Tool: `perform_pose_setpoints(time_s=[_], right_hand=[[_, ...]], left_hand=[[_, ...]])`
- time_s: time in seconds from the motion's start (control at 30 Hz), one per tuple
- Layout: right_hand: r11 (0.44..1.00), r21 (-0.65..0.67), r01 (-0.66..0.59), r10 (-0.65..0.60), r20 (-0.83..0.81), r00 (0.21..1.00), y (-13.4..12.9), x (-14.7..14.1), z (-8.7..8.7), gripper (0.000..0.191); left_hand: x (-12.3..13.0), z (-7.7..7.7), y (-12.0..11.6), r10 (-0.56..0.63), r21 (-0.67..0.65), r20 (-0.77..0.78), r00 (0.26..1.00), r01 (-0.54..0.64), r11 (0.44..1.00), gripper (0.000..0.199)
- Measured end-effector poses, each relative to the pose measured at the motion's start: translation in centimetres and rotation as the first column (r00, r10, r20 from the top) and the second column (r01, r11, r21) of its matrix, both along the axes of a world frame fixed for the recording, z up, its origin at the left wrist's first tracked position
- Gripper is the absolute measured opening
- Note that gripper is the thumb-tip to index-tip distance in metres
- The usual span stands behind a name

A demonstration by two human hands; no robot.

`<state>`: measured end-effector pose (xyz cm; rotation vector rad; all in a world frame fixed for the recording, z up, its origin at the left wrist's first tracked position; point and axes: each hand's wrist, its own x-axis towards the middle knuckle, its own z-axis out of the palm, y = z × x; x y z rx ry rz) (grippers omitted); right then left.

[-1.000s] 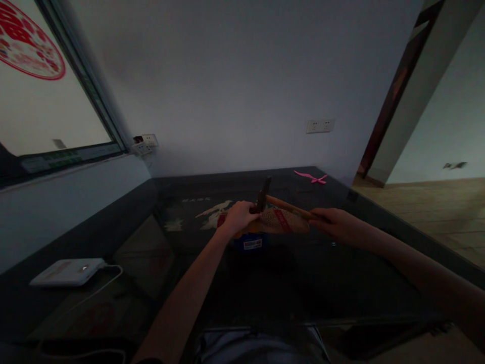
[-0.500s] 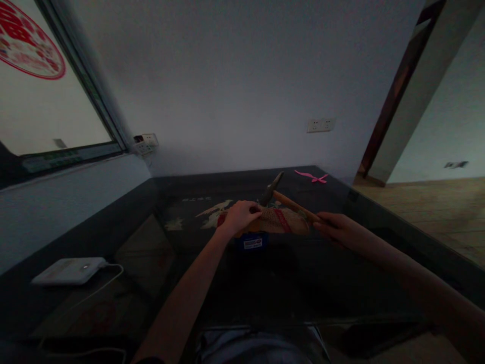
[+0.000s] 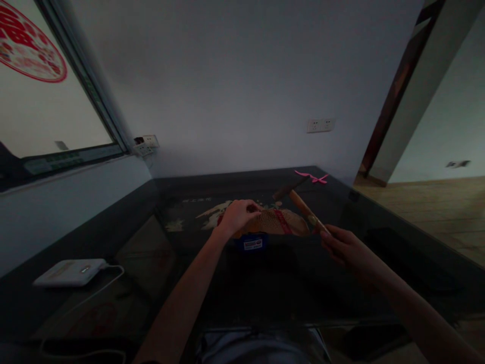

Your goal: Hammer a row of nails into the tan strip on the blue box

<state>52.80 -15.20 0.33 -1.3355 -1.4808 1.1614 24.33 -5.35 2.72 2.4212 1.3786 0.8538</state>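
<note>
A tan shoe-shaped item point(image 3: 293, 223) with a red band lies across a blue box point(image 3: 253, 242) on the dark table. On its left part rests my left hand point(image 3: 240, 216), fingers pressed together; what they pinch is too small to make out. Closed round the wooden handle of a hammer point(image 3: 306, 208) is my right hand point(image 3: 341, 242), to the right of the tan item. The dark hammer head is raised above and behind that item, pointing up and right.
A white power bank point(image 3: 71, 273) with a white cable lies at the left of the table point(image 3: 288, 293). Near the far right corner is a pink ribbon-like object point(image 3: 316, 179). The wall behind carries sockets point(image 3: 320, 125).
The hammer has moved to the right and tilted, its head now close to the pink object in view. My right hand has shifted slightly right and down. My left hand has hardly moved.
</note>
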Motion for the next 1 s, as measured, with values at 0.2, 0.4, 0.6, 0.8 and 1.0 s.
perform_pose_setpoints(time_s=[0.2, 0.4, 0.6, 0.8, 1.0], right_hand=[[0.992, 0.075, -0.099, 0.079, 0.235, 0.969, 1.4, -0.5, 1.5, 0.034], [0.942, 0.205, -0.267, 0.083, 0.627, 0.775, 3.1, -1.2, 5.5, 0.026], [0.899, 0.165, -0.405, 0.114, 0.806, 0.581, 3.3, -1.8, 8.4, 0.028], [0.899, 0.149, -0.411, 0.109, 0.833, 0.543, 3.2, -2.2, 9.5, 0.027], [0.893, 0.140, -0.428, 0.140, 0.818, 0.558, 3.6, -2.5, 9.3, 0.025]], left_hand=[[-0.2, -0.6, 0.6, 0.042, -0.023, 0.022, 0.999, -0.041, 0.999, 0.017], [-0.2, -1.2, 1.1, 0.033, -0.079, 0.085, 0.996, -0.026, 0.997, 0.020], [-0.3, -1.5, 1.2, 0.059, -0.155, 0.132, 0.989, -0.038, 0.987, 0.026], [-0.4, -2.0, 1.5, 0.067, -0.165, 0.151, 0.986, -0.042, 0.985, 0.024], [-0.5, -2.1, 1.5, 0.021, -0.169, 0.200, 0.980, 0.013, 0.986, 0.025]])
